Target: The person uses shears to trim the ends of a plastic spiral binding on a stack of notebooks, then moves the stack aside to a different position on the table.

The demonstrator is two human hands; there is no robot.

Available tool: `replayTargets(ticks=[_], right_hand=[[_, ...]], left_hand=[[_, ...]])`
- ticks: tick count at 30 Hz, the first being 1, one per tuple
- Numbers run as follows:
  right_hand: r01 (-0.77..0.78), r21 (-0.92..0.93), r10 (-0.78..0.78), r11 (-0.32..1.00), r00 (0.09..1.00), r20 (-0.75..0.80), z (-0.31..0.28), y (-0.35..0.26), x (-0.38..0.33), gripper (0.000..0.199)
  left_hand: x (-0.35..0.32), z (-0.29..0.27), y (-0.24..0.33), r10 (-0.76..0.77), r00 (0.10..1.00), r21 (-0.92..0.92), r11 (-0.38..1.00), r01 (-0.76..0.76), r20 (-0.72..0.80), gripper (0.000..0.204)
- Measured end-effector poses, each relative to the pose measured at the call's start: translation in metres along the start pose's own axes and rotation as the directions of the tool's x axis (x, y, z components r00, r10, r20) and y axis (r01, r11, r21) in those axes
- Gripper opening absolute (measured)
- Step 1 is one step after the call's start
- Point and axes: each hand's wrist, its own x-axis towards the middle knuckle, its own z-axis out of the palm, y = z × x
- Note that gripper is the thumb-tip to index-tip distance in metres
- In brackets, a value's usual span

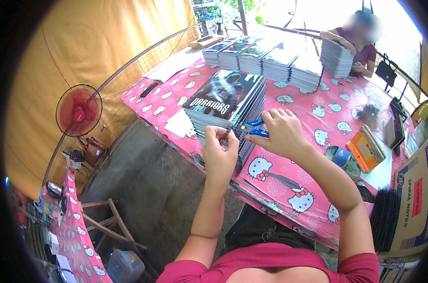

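Note:
My left hand (219,148) pinches the near edge of a stack of spiral notebooks (225,101) with a dark picture cover, lying on a pink cartoon-cat tablecloth (313,122). My right hand (281,132) is shut on blue-handled pliers (252,128), whose tip points left at the notebooks' edge, close to my left fingers. What the left fingertips hold is too small to tell.
Several tall notebook stacks (265,59) line the far table edge. A person in a dark red top holds another stack (336,57) at the far right. An orange box (362,151), a cardboard carton (414,198), black spiral coils (383,214) and a red fan (78,111) stand around.

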Motion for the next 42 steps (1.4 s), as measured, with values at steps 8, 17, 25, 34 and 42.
replayTargets(ticks=[8,17,25,34,42], right_hand=[[0.011,0.023,-0.011,1.0,1.0,-0.005,0.002,0.004,0.004,0.059],[0.156,-0.105,-0.183,0.982,0.927,-0.327,0.012,0.015,-0.005,0.062],[-0.207,0.054,0.175,0.977,0.918,0.356,-0.003,0.0,0.0,0.063],[0.03,0.008,-0.029,1.0,0.996,-0.089,0.02,0.012,-0.011,0.066],[-0.032,0.065,0.031,0.997,0.999,0.014,0.015,0.01,-0.016,0.062]], left_hand=[[0.002,-0.001,0.0,-0.088,0.996,-0.066,0.994,0.09,0.029,0.019],[0.002,-0.002,-0.007,-0.099,0.995,-0.118,0.988,0.101,0.023,0.026],[0.003,-0.005,-0.011,-0.131,0.989,0.018,0.991,0.13,0.064,0.031],[0.002,-0.005,-0.009,-0.11,0.99,0.02,0.994,0.109,0.093,0.03],[0.001,-0.011,-0.023,-0.173,0.98,0.03,0.985,0.17,0.095,0.033]])
